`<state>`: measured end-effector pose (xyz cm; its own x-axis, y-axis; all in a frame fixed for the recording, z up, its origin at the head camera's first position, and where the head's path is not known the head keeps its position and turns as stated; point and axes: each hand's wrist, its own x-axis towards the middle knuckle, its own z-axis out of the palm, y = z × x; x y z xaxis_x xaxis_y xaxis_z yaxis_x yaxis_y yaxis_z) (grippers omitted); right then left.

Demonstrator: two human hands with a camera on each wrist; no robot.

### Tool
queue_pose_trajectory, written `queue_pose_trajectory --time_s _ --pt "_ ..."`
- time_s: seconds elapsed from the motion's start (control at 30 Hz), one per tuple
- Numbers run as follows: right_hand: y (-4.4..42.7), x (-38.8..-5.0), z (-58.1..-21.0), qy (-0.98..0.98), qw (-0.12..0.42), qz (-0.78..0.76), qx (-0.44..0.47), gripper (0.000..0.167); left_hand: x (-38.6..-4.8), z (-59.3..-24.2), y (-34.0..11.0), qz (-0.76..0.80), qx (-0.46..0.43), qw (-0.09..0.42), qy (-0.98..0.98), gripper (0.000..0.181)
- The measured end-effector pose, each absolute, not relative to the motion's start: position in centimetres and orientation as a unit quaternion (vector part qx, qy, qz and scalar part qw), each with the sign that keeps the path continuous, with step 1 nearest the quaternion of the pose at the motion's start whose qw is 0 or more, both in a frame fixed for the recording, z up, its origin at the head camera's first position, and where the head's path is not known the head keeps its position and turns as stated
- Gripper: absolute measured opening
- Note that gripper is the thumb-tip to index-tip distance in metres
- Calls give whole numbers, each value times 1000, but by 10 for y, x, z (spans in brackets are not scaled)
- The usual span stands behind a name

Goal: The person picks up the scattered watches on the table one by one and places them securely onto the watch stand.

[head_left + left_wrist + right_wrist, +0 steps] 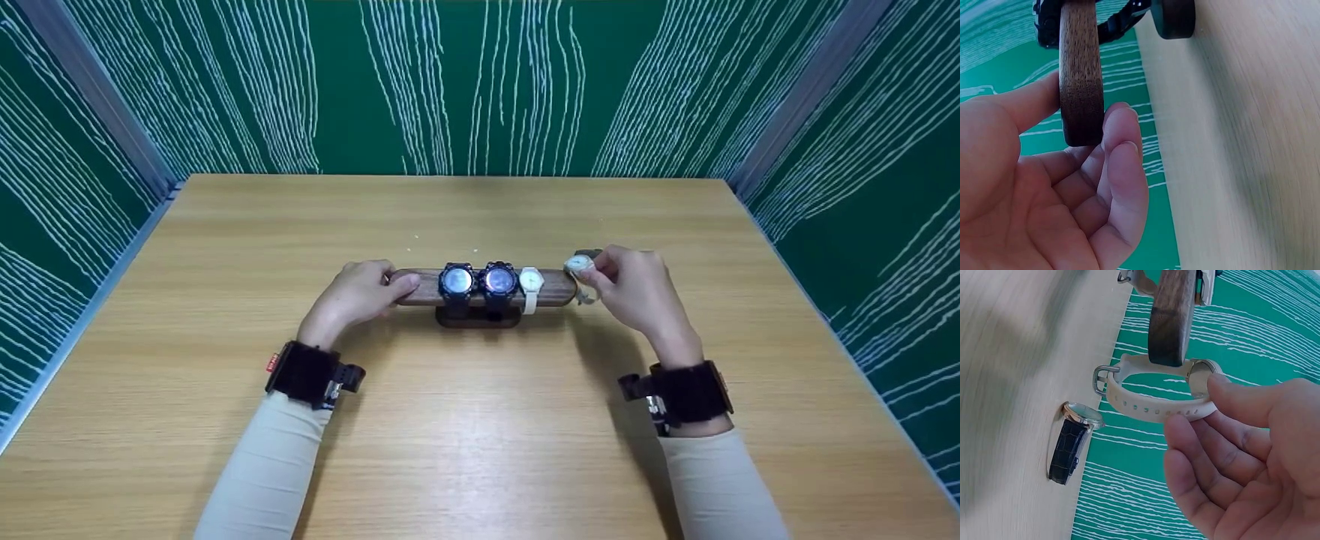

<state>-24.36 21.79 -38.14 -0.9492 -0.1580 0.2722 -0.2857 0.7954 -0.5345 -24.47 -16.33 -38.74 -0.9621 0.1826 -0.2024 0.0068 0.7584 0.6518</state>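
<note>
A wooden watch stand (559,288) spans the middle of the table. My left hand (360,294) grips the left end of its bar (1082,73), thumb on one face and fingers on the other. At the bar's right end, my right hand (637,289) pinches a white-strapped watch (1154,408) by its case. Its buckled strap forms a loop right at the bar's tip; whether the tip is inside the loop I cannot tell. Two black chunky watches (457,280) and another white watch (531,281) sit on the bar.
A watch with a black leather strap (1067,447) lies on the table beyond my right hand, mostly hidden in the head view. The stand's base (478,318) rests on the wooden table (465,427). Green patterned panels (480,90) rise behind and at both sides.
</note>
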Motion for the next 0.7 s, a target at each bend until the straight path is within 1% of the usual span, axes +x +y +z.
queue_pose_trajectory --time_s 0.7 --pt "208 -241 -385 -949 26 294 109 15 -246 -387 -163 337 51 129 931 44"
